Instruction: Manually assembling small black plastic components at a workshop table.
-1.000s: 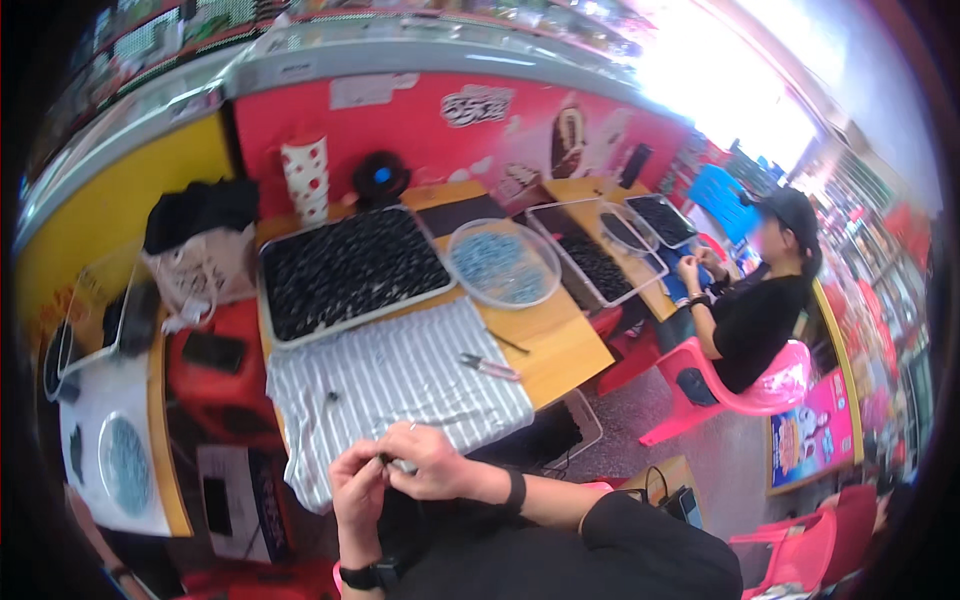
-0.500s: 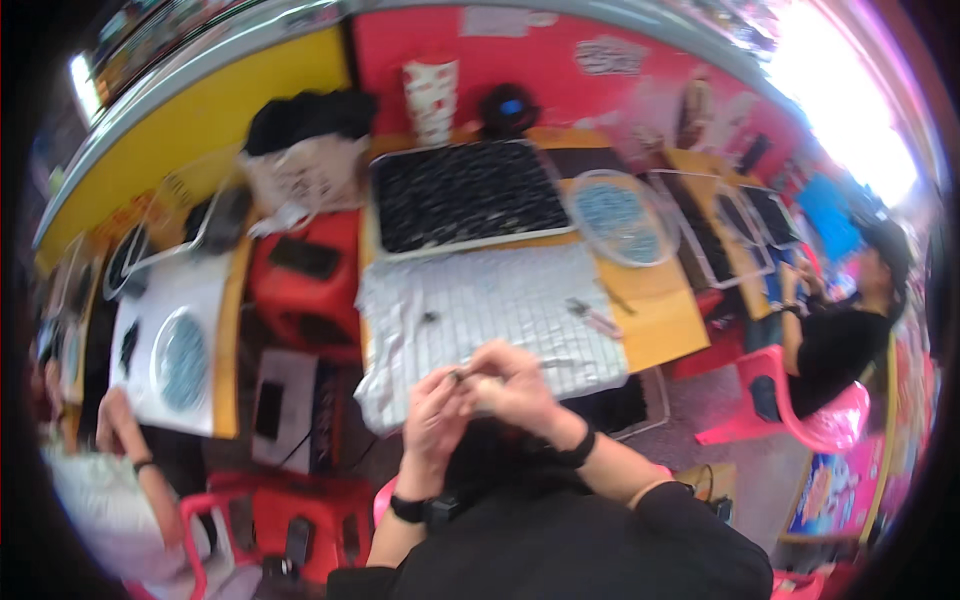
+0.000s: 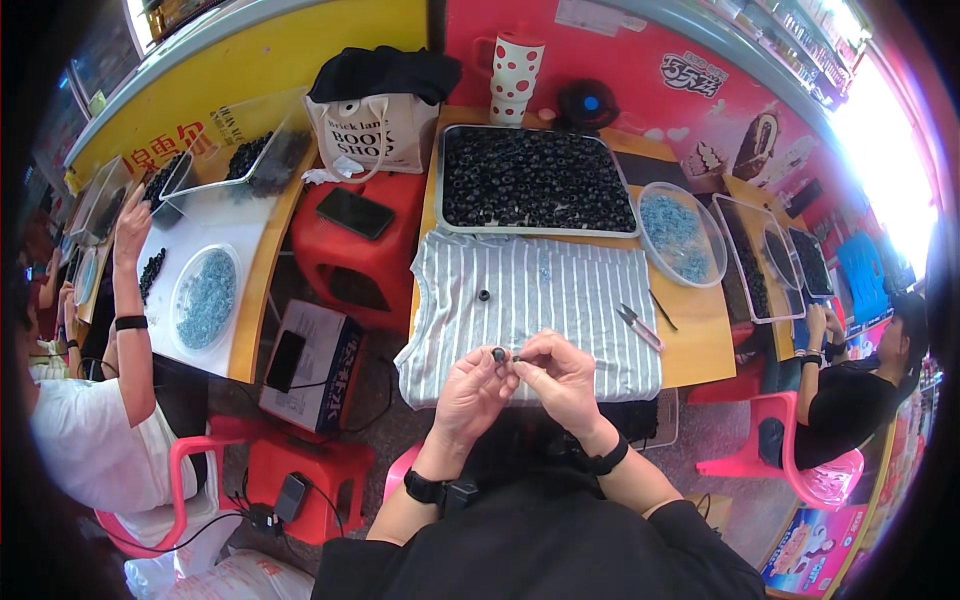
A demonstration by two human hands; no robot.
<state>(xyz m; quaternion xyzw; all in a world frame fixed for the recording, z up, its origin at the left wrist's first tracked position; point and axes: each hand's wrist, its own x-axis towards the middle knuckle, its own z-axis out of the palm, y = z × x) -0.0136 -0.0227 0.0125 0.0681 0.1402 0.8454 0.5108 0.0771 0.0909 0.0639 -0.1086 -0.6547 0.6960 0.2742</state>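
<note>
My left hand is closed in a pinch on a small round black part over the near edge of a grey-and-white striped cloth. Close beside it, my right hand pinches a tiny dark piece at its fingertips, too small to name. The fingertips of both hands nearly meet. One loose black part lies on the cloth beyond my hands. To the right on the cloth lies a pair of thread snips with pinkish handles, and a thin dark stick-like tool is beside them.
Behind the cloth stands a tray full of black parts; a round clear tub of pale blue pieces is to its right. A spotted tumbler stands at the back. A red stool holds a phone. Co-workers sit left and right.
The view has swung left and sharpened, so the table appears farther right. My hands stay together at the cloth's near edge. The left co-worker's hand has risen toward a clear bin.
</note>
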